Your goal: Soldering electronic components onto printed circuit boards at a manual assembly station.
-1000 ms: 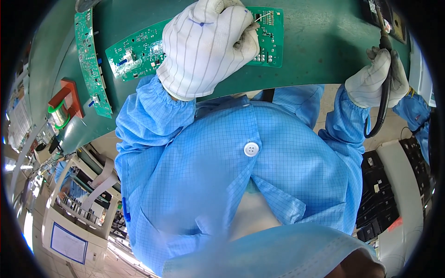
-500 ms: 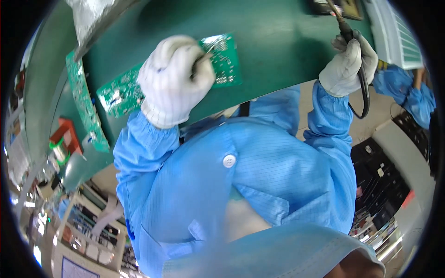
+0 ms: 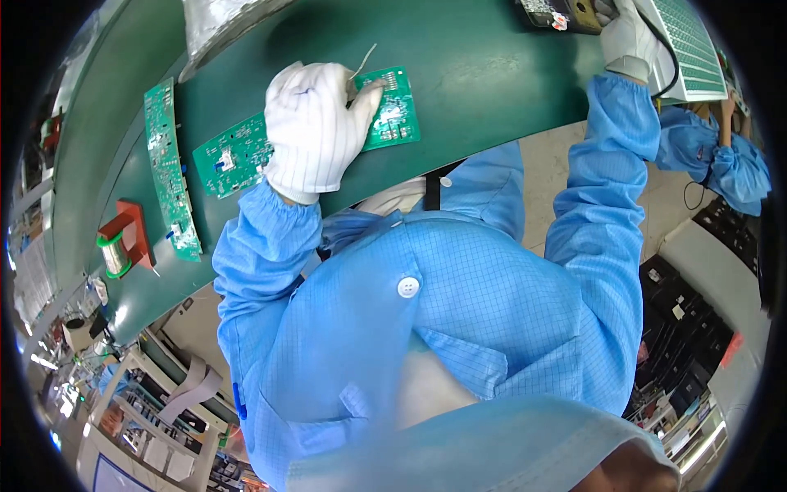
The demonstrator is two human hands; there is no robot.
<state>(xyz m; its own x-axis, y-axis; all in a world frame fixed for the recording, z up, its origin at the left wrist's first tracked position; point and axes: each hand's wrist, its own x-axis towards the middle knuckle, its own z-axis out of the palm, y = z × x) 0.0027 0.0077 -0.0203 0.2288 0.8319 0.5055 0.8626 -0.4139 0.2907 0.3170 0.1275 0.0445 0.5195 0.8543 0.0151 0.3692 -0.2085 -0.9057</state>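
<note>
My left hand (image 3: 316, 127), in a white striped glove, is closed over a green circuit board (image 3: 395, 115), partly covering it. A thin piece of solder wire (image 3: 366, 60) sticks up from its fingers. The board continues out on the left side of the hand. My right hand (image 3: 630, 43), also gloved, is closed at the far right, beside a dark holder (image 3: 585, 16). It grips a soldering iron, of which the black cable (image 3: 674, 61) shows, looping past the wrist; hand and picture edge hide the rest.
Another long green circuit board (image 3: 170, 176) lies at the left of the green table (image 3: 492, 90). Nearby are a solder spool (image 3: 115, 256) and its red stand (image 3: 139, 230). A silvery wrapped object (image 3: 221, 29) stands behind, a white vented case (image 3: 689, 49) at right. A co-worker's blue sleeve (image 3: 687, 143) shows beyond.
My right hand has moved away from me and to the holder, taking the soldering iron mostly out of sight. My left hand has turned over the board, and the wire now points up.
</note>
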